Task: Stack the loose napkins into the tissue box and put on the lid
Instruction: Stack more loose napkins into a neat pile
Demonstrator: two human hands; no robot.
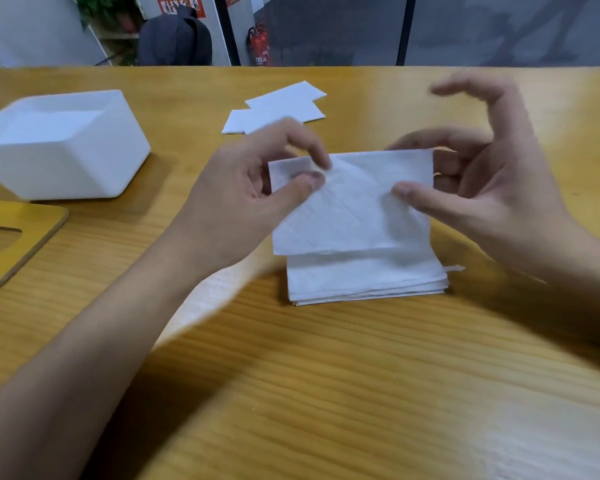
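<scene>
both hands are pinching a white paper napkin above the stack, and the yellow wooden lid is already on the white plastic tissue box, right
No: the head view shows the yellow wooden lid lying on the table beside the open white plastic tissue box. Left hand and right hand do pinch the white paper napkin above the stack.

The bare left forearm (101, 323) reaches in from the lower left corner and rises slantwise to the left hand (250, 188), which is turned palm inward, its thumb and forefinger pinching the upper left corner of a thin white quilted paper napkin (354, 209). The bare right forearm (596, 271) comes in from the right edge to the right hand (492, 181), palm facing left. Its thumb presses the near face of the sheet's right edge against fingers curled behind it, while the forefinger arches free above, bent and touching nothing.
</scene>
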